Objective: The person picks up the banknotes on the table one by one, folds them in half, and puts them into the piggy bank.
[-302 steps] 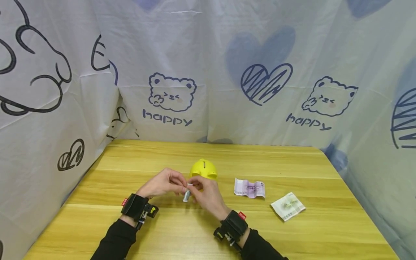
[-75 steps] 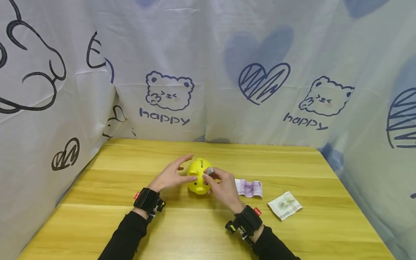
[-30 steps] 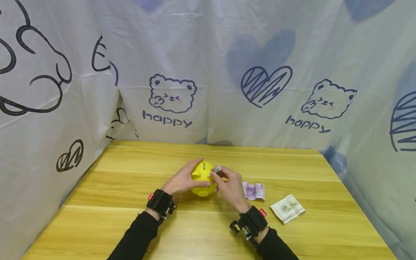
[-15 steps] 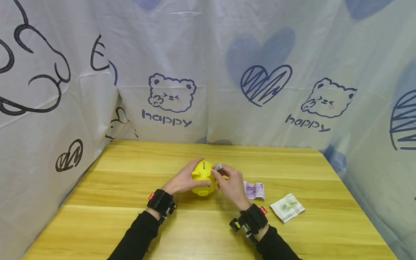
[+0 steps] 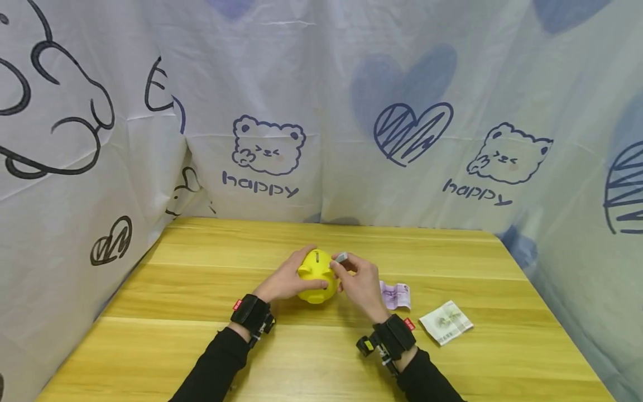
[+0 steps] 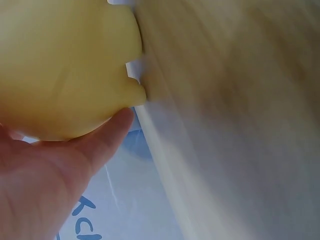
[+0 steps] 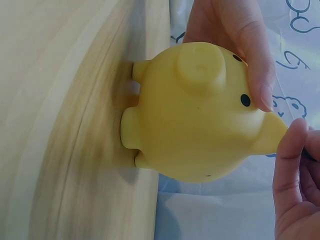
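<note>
A yellow piggy bank (image 5: 316,273) stands on the wooden table, its snout towards me and a dark slot (image 5: 317,257) on top of its back. My left hand (image 5: 287,280) grips it from the left, with the thumb across the head beside an eye in the right wrist view. Between thumb and fingers, my right hand (image 5: 363,282) pinches a small, tightly folded greyish banknote (image 5: 341,257), just right of the piggy bank and level with its back. In the right wrist view a right-hand finger (image 7: 289,170) is right at the pig's ear; the note is mostly hidden there.
A creased purple banknote (image 5: 396,296) lies right of my right hand, partly behind it. Farther right and nearer lies a pale banknote (image 5: 446,322) with a green print. A printed cloth (image 5: 341,184) hangs behind the table (image 5: 241,240) and along both sides.
Earlier both hands held the folded note before the piggy bank. Since then the right hand alone has carried it to the pig's right side, and the left hand has taken hold of the piggy bank.
</note>
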The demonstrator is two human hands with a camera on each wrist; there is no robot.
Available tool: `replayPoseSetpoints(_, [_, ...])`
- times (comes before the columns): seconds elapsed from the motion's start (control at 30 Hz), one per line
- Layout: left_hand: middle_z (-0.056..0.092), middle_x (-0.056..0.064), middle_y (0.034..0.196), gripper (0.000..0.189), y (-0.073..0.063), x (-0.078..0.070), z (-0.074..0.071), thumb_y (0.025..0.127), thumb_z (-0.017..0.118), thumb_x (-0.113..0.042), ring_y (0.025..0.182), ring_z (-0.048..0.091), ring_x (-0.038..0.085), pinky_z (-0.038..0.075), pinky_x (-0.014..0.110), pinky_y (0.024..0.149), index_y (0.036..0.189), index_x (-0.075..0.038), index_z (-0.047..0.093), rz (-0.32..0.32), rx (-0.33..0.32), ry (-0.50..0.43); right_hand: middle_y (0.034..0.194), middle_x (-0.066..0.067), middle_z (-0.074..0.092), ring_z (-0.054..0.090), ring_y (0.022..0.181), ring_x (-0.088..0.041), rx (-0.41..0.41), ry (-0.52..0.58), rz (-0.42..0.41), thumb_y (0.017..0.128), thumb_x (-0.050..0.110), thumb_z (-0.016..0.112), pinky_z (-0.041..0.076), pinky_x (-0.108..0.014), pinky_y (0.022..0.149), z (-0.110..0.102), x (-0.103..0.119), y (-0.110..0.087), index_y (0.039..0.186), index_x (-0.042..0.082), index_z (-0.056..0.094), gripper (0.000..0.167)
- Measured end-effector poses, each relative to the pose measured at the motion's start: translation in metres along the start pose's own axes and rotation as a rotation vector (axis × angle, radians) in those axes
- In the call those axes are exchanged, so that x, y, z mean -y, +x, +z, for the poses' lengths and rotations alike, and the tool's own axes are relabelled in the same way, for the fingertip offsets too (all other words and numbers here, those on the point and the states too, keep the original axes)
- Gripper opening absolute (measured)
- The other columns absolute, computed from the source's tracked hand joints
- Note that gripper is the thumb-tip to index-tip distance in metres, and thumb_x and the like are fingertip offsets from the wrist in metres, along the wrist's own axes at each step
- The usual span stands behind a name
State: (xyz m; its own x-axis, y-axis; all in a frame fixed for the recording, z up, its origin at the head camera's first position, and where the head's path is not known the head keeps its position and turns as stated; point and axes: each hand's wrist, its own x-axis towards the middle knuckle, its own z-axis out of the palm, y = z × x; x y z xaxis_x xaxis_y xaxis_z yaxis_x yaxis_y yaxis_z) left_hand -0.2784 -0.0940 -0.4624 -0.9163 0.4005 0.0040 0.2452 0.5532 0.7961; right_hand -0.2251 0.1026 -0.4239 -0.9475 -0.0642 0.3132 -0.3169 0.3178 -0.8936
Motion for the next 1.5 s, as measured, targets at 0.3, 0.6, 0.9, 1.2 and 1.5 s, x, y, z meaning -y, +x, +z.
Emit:
replayPoseSetpoints(0.3, [0.040, 0.009, 0.146, 0.099, 0.001, 0.003, 0.001, 0.077, 0.077, -0.055, 0.111, 0.052, 0.026, 0.049, 0.048, 0.095, 0.155, -0.023, 0.025, -0.003, -0.004, -0.008, 0.073, -0.012, 0.066, 0.056, 0.047, -0.017, -0.007, 0.031, -0.013, 0.093, 0.019, 0.069, 0.048, -0.024, 0.044, 0.003, -0.023, 0.008, 0.104, 0.007, 0.073, 0.017])
replayPoseSetpoints(0.6, [0.039, 0.009, 0.146, 0.100, 0.002, 0.000, 0.001, 0.077, 0.076, -0.058, 0.112, 0.051, 0.026, 0.048, 0.048, 0.095, 0.155, -0.024, 0.023, 0.007, 0.008, -0.011, 0.070, -0.009, 0.064, 0.059, 0.055, -0.046, -0.002, 0.026, -0.032, 0.093, 0.017, 0.068, 0.053, -0.040, 0.046, 0.000, -0.024, 0.011, 0.104, 0.005, 0.072, 0.017])
replayPoseSetpoints(0.9, [0.038, 0.008, 0.147, 0.101, 0.002, -0.001, 0.003, 0.075, 0.077, -0.058, 0.112, 0.051, 0.026, 0.048, 0.048, 0.096, 0.155, -0.025, 0.024, -0.013, 0.006, -0.022, 0.070, -0.007, 0.064, 0.060, 0.053, -0.041, 0.007, -0.031, -0.005, 0.094, 0.021, 0.068, 0.046, -0.025, 0.041, -0.001, -0.023, 0.016, 0.104, 0.008, 0.073, 0.018])
replayPoseSetpoints(1.2, [0.037, 0.007, 0.149, 0.103, 0.001, 0.000, 0.003, 0.074, 0.077, -0.061, 0.116, 0.050, 0.026, 0.046, 0.049, 0.100, 0.155, -0.026, 0.024, -0.017, -0.001, -0.025, 0.073, -0.002, 0.067, 0.054, 0.047, -0.017, 0.028, -0.115, -0.022, 0.094, 0.022, 0.067, 0.042, -0.023, 0.042, 0.001, -0.020, 0.021, 0.105, 0.009, 0.073, 0.018])
replayPoseSetpoints(1.5, [0.038, 0.006, 0.148, 0.100, -0.001, 0.000, 0.003, 0.075, 0.078, -0.058, 0.113, 0.051, 0.025, 0.048, 0.045, 0.096, 0.155, -0.029, 0.024, -0.014, 0.002, -0.047, 0.084, -0.005, 0.071, 0.061, 0.054, -0.040, 0.077, -0.096, -0.004, 0.094, 0.021, 0.067, 0.045, -0.023, 0.043, 0.004, -0.019, 0.028, 0.105, 0.007, 0.072, 0.018])
